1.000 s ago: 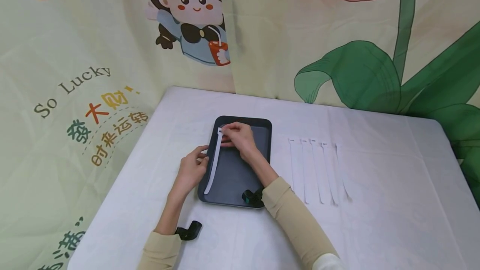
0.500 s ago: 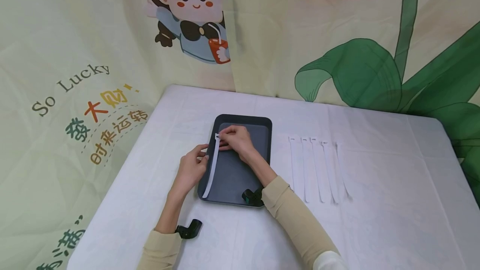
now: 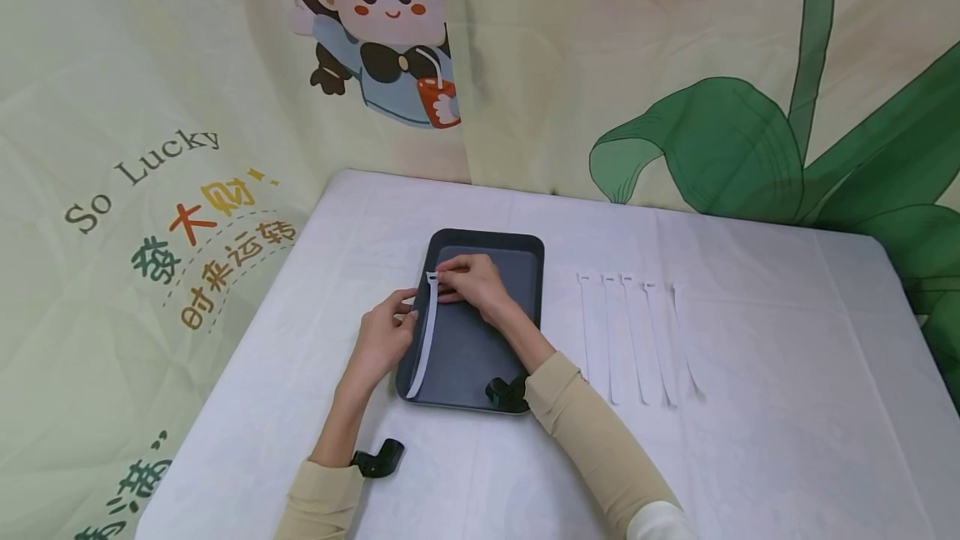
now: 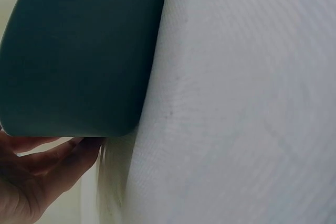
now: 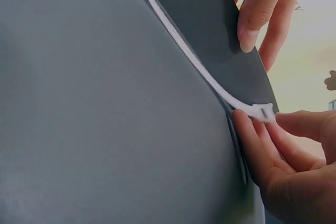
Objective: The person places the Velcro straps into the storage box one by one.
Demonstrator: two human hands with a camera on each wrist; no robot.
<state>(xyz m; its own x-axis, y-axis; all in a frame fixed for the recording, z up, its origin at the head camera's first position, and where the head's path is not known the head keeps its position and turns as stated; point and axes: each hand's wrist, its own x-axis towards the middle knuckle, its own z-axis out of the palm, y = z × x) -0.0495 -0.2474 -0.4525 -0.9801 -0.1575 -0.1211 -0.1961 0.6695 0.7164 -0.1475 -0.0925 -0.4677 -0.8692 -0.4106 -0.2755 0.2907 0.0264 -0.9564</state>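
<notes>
white strap point(image 3: 430, 332), likely light and floppy, sensibly pinched at its slotted end point(image 5: 257, 112) by the right hand point(image 3: 474, 285)! tray point(image 3: 468, 357) gripped by the left hand point(image 3: 384, 338).

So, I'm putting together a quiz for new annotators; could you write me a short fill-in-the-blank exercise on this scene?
1. Of slotted or plain, the right hand pinches the white strap by its ____ end.
2. In the head view, the left hand holds the tray at its ____ side.
3. The other straps lying on the table number ____.
4. The English words on the backdrop read "So ____".

Missing words: slotted; left; five; Lucky.
</notes>
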